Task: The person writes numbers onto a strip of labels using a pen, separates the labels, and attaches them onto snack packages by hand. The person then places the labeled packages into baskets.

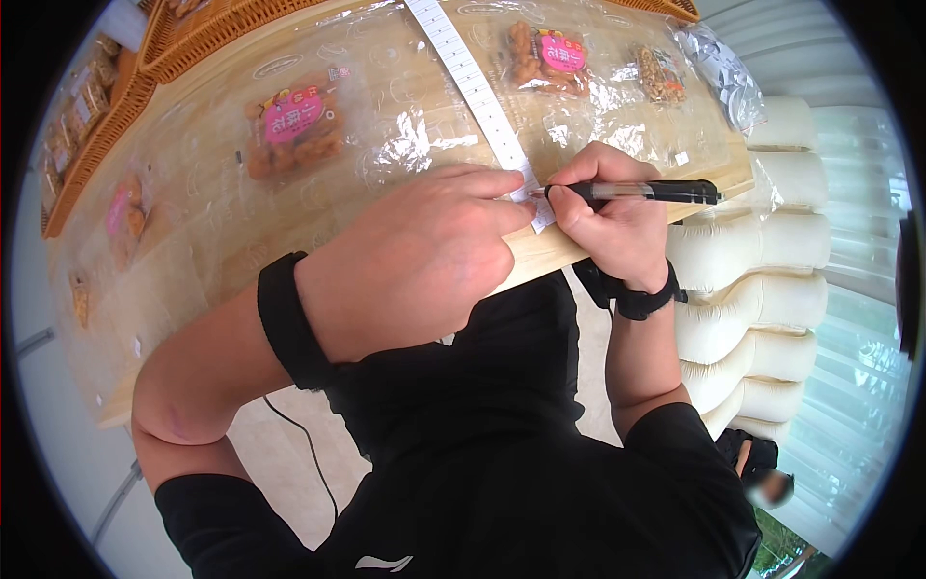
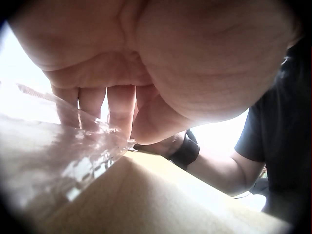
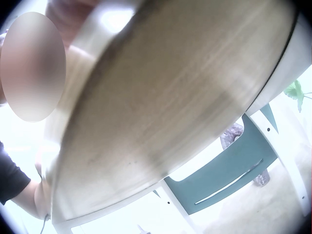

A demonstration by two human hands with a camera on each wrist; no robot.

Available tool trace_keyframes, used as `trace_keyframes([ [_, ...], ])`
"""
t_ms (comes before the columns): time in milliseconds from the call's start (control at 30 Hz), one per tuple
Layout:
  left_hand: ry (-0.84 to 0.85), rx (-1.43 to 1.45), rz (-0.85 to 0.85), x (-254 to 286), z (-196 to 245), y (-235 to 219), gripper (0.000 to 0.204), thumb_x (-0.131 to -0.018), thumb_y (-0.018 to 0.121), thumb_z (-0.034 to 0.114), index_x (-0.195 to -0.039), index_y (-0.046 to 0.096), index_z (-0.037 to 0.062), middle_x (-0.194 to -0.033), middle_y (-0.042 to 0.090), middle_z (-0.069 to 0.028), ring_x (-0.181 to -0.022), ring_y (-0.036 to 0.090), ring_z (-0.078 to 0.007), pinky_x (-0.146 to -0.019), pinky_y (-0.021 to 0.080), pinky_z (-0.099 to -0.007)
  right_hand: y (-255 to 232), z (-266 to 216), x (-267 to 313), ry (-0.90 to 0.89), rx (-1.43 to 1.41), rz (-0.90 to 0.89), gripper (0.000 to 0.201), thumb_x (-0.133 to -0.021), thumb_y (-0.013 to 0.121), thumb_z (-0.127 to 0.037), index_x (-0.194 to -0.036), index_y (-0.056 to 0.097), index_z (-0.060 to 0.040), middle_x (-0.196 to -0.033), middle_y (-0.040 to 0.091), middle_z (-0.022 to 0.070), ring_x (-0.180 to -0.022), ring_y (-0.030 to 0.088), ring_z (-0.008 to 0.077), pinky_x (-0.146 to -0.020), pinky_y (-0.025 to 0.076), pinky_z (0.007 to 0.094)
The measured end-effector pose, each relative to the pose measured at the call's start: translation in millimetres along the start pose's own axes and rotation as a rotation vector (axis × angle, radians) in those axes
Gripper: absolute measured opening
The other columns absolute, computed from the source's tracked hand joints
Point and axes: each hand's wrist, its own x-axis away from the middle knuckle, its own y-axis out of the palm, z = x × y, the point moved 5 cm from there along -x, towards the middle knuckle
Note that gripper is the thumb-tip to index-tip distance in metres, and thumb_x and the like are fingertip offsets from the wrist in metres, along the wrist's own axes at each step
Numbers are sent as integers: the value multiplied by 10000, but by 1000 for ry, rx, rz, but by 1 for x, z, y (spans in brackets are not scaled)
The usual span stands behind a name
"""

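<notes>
My right hand [image 1: 617,222] grips a black pen [image 1: 666,191] with a clear barrel, its tip right at the lower end of a long white paper strip [image 1: 482,101]. Printed marks run along this strip, which slants over the plastic to the table's near edge. My left hand [image 1: 424,256] lies palm down, its extended fingertips on the strip close to the pen tip. In the left wrist view, the fingers [image 2: 92,105] of that hand reach past crinkled clear plastic [image 2: 83,161]. The right wrist view mostly shows the table's underside [image 3: 161,97], with the pen out of sight.
Packets of fried snacks with pink labels [image 1: 294,116] lie in clear plastic across the wooden table [image 1: 526,259]. Wicker baskets [image 1: 106,145] line the far left edge. White padded seating [image 1: 762,241] stands at right. A green chair [image 3: 229,170] shows beneath the table.
</notes>
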Motion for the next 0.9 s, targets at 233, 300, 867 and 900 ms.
trace_keyframes([
  [233,0,-7,5,0,0,-1,82,-604,627,-15,-635,690,-56,-1106,705,-159,-1195,594,-352,-1021,485,-429,1,-2,-1,12,30,13,26,-792,694,-8,-785,670,-1,-706,623,13,-664,570,64,-609,463,232],
  [300,-5,-6,-2,0,0,-1,81,-604,628,-15,-635,691,-56,-1100,706,-157,-1193,594,-353,-1021,486,-429,0,-2,-1,6,41,15,27,-791,695,-9,-783,671,-2,-705,623,12,-663,570,63,-607,462,232],
  [867,-2,-13,-3,-1,0,-2,78,-620,630,-5,-636,688,-55,-1134,706,-158,-1201,592,-352,-1022,484,-430,-1,0,-1,26,23,45,30,-789,690,-4,-778,663,4,-702,632,13,-655,566,56,-597,462,225],
  [900,-6,-10,-12,-1,0,-2,78,-621,631,-5,-636,688,-55,-1136,705,-158,-1203,592,-352,-1023,483,-430,-1,-1,-1,51,26,56,31,-790,691,-7,-780,664,4,-700,636,15,-654,570,57,-595,463,225],
])
